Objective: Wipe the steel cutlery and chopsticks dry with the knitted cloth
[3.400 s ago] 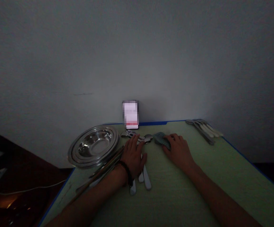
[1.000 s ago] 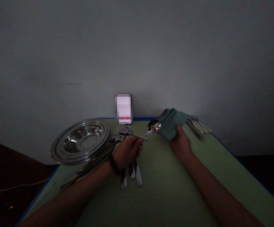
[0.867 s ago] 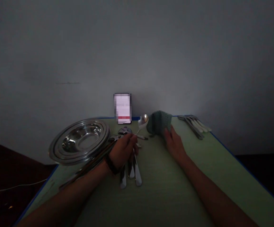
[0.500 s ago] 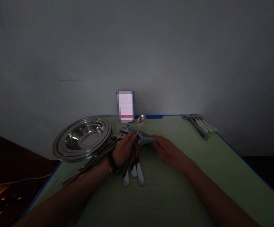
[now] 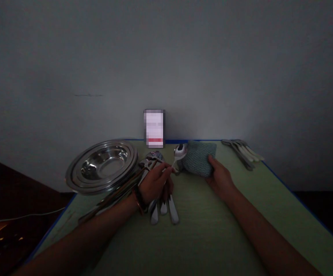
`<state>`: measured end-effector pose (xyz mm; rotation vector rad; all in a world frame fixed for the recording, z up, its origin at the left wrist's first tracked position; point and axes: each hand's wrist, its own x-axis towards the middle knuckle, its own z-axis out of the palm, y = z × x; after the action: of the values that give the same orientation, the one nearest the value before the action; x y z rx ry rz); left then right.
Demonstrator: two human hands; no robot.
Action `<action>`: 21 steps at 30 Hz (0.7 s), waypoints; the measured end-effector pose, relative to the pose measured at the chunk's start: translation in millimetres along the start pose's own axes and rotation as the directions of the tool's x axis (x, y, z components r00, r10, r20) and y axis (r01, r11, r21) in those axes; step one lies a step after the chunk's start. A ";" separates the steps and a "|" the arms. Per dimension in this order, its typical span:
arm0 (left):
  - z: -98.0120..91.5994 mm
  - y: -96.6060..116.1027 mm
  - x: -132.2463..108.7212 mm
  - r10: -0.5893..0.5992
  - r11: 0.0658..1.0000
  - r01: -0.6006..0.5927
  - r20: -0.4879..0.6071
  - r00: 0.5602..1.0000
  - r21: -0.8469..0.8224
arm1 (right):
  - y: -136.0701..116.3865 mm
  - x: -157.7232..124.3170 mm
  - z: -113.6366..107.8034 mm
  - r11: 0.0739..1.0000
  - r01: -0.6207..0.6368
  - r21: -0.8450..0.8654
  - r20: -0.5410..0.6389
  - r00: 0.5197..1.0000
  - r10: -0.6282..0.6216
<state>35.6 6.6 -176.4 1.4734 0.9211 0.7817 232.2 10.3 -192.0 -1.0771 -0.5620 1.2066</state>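
In the head view, the left forearm reaches up from the lower left, a dark bracelet [image 5: 138, 197] at its wrist, and the left hand [image 5: 155, 183] bends inward with its back upward and its fingers curled. That grip is closed on the handle of a spoon [image 5: 180, 151], whose bowl stands up and away from the fingers, over the far part of the counter [image 5: 206, 222]. The right forearm slants in from the lower right; the right hand [image 5: 221, 177] is turned toward the spoon, thumb on the near face of a grey-green cloth [image 5: 199, 158], its grip pinching the cloth's right side. The cloth hangs spread, just beside the spoon's bowl; whether they touch I cannot tell. Below the left hand, cutlery handles [image 5: 173, 211] fan out toward the viewer. Stacked metal dishes [image 5: 106, 165] sit to the left, a lit phone [image 5: 154, 128] leans against the wall [image 5: 212, 69], and more cutlery [image 5: 243, 154] lies by the far right corner.
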 end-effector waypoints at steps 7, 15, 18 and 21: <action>-2.1 0.4 -2.0 0.000 0.996 -0.004 0.043 0.999 0.086 | -0.5 -6.8 5.3 0.980 0.143 -0.137 0.024 0.990 -0.141; -4.0 0.5 -3.3 -0.057 0.992 0.045 0.110 0.992 0.114 | -19.4 -14.3 -4.2 0.651 0.524 -0.549 0.097 0.814 -0.573; -3.3 1.3 -3.5 -0.024 0.995 0.013 0.112 0.993 0.101 | -16.3 -15.5 -0.4 0.673 0.485 -0.558 0.017 0.818 -0.575; -2.2 2.1 -3.9 0.015 0.999 -0.017 0.065 0.998 0.036 | -14.3 -6.5 -2.1 0.678 0.476 -0.560 -0.027 0.807 -0.589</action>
<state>32.1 4.2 -174.0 1.5312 0.8797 0.7281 238.6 3.8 -179.0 -1.3521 -1.0085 0.3994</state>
